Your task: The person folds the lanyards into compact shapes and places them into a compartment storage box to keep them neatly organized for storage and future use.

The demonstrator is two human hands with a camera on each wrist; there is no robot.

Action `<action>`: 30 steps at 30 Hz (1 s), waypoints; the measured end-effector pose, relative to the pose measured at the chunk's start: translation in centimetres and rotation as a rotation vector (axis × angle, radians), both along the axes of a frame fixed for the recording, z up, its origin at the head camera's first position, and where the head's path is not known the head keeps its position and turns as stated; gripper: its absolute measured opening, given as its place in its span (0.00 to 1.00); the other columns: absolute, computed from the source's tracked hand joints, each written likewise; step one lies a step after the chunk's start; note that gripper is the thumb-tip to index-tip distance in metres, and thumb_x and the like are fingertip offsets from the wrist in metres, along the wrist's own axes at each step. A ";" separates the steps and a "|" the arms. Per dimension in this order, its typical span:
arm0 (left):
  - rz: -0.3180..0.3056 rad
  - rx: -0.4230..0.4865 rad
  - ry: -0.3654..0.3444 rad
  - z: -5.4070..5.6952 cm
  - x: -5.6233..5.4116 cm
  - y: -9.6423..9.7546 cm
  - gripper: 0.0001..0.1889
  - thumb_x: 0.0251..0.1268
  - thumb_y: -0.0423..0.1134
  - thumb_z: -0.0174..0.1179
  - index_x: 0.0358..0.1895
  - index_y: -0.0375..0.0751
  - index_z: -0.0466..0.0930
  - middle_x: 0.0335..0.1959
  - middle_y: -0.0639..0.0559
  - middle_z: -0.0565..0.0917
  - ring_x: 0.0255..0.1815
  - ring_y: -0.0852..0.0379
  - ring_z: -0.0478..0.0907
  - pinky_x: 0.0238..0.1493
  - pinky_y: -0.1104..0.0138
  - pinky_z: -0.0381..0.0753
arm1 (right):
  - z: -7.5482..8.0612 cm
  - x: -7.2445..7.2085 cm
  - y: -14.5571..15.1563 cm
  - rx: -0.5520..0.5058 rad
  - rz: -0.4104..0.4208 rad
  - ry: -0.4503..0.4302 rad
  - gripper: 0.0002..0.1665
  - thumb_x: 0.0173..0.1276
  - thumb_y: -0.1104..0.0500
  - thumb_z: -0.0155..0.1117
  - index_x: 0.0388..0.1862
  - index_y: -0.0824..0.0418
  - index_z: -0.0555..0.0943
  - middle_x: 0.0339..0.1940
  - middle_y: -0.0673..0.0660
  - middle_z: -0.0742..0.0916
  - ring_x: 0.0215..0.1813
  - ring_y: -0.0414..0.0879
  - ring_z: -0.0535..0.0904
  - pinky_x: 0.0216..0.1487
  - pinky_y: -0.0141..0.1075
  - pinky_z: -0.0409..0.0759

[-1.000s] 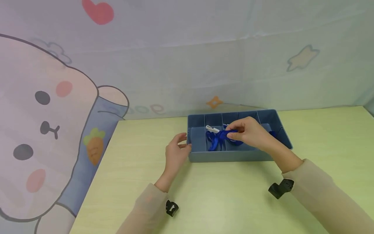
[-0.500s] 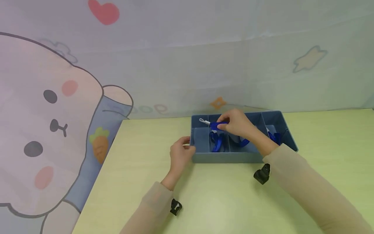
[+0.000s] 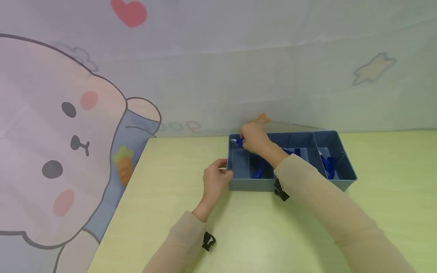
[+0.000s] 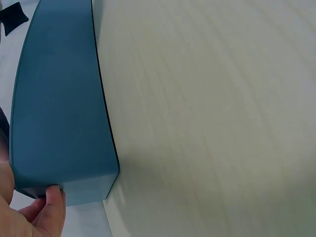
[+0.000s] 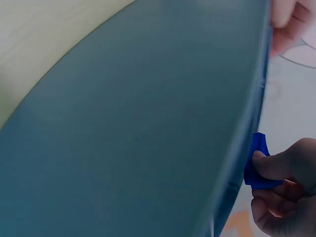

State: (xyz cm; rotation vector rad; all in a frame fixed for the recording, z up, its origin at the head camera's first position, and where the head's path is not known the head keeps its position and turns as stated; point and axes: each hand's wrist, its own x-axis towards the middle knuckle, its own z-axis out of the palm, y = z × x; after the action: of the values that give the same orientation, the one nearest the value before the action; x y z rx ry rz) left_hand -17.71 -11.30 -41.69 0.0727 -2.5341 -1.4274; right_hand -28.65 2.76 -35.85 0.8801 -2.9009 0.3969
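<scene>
A blue-grey divided box [image 3: 252, 185] stands on the table. My left hand [image 3: 215, 180] holds its left end, thumb by the front corner and fingers at the side rim; in the left wrist view the fingertips [image 4: 53, 197] touch the end wall. My right hand [image 3: 256, 138] is over the back left of the box, pinching a folded blue lanyard [image 5: 257, 168] between thumb and fingers. The lanyard's white clip [image 3: 233, 140] points left over the leftmost compartment [image 3: 240, 163]. Part of the lanyard is hidden by the hand.
More blue lanyards lie in the box: one in the second compartment [image 3: 259, 169], one near the middle [image 3: 293, 152] partly behind the forearm, one in the right compartment [image 3: 328, 166]. A printed cloth [image 3: 205, 76] hangs behind the pale table [image 3: 246, 227].
My right hand has moved left and back across the box, carrying the lanyard from the middle to the leftmost compartment. The left hand keeps its hold; the head view has shifted slightly.
</scene>
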 end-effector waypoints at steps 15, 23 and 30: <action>0.005 0.010 -0.014 0.3 0.4 0.7 0.18 0.46 0.26 0.56 0.45 0.32 0.81 0.39 0.43 0.85 0.31 0.55 0.82 0.26 0.70 0.78 | -3.4 1.2 -1.6 0.125 0.117 0.008 0.07 0.52 0.70 0.64 0.20 0.60 0.82 0.21 0.52 0.83 0.26 0.47 0.75 0.39 0.45 0.75; -0.006 0.013 -0.001 0.2 0.4 0.9 0.17 0.48 0.26 0.56 0.45 0.32 0.81 0.40 0.42 0.85 0.32 0.54 0.83 0.27 0.69 0.79 | -3.3 1.3 -1.6 0.242 0.132 -0.087 0.17 0.52 0.67 0.67 0.10 0.55 0.74 0.13 0.47 0.76 0.23 0.44 0.67 0.37 0.41 0.65; 0.003 0.007 0.009 0.4 0.5 0.7 0.17 0.48 0.26 0.56 0.45 0.34 0.82 0.40 0.44 0.85 0.32 0.54 0.83 0.29 0.68 0.80 | -3.2 1.3 -2.2 0.301 0.122 -0.143 0.16 0.53 0.67 0.67 0.12 0.55 0.74 0.15 0.48 0.78 0.26 0.46 0.73 0.56 0.51 0.67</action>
State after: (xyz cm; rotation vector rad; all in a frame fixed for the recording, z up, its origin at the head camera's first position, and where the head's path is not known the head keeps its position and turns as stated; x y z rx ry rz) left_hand -17.17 -10.57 -41.30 0.0714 -2.5202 -1.4328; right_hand -27.35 0.53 -39.08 1.1158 -3.1011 0.0287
